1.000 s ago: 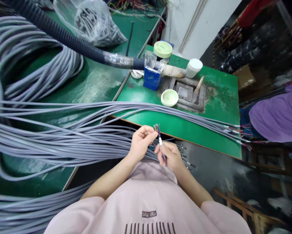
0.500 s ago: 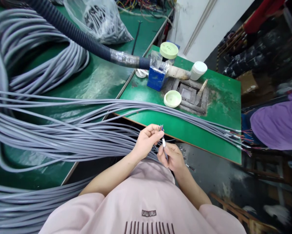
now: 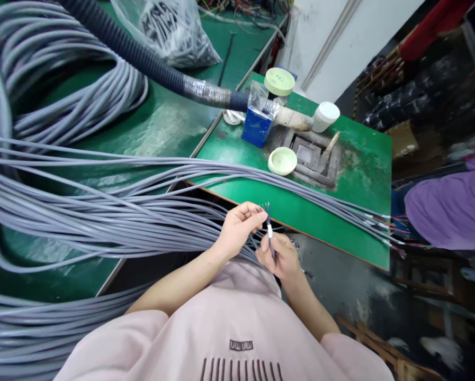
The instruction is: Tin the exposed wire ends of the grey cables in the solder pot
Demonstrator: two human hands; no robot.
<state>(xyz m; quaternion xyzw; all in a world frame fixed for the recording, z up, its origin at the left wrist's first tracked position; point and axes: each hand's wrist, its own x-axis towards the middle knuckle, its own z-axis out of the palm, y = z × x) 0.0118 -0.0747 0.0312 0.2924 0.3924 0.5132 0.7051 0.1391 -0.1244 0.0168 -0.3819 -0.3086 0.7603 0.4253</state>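
In front of my chest, my right hand (image 3: 280,255) is closed round a grey cable (image 3: 271,247) just below a white band (image 3: 269,230) near its end. Thin coloured wires (image 3: 267,210) fan out upward from that end. My left hand (image 3: 241,226) pinches some of these wires between thumb and forefinger; the exact strands are too small to tell. Beside my hands, a bundle of grey cables (image 3: 173,225) runs in from the left and passes behind them. Another bundle of grey cables (image 3: 301,191) lies across the green table, with coloured wire ends at its right.
On the green table (image 3: 364,174) stand a blue box (image 3: 256,127) with a black hose (image 3: 150,58), a pale green dish (image 3: 282,161), a white tub (image 3: 325,116) and a square metal pot (image 3: 306,154). A person in a purple top (image 3: 451,203) is at the right.
The wire ends now spread wider and show more above my left thumb. The cable end has shifted slightly right. The whole view has moved a little.
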